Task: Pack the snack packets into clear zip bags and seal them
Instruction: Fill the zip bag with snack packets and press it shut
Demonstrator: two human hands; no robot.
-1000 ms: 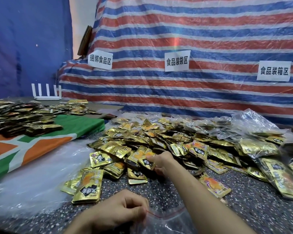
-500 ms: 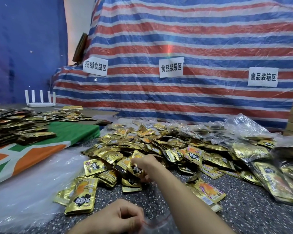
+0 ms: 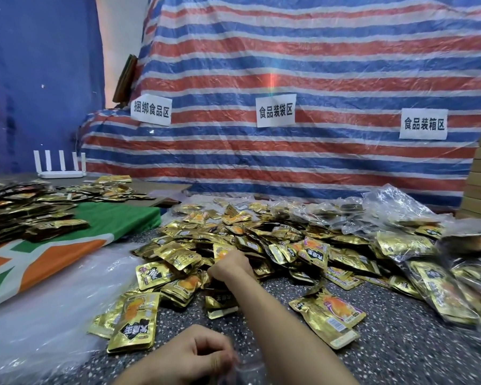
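Right hand works on at the heap's near edge; nothing bagged yet.
Over the last second the right hand has stayed in the heap of gold foil snack packets on the speckled dark tabletop. The black-labelled packet it gripped is out of sight, and an orange-printed gold packet now stands up from its curled fingers, so gathering likely continues. The left hand, fingers bent, keeps pinching the blurred clear plastic zip bag at the near edge.
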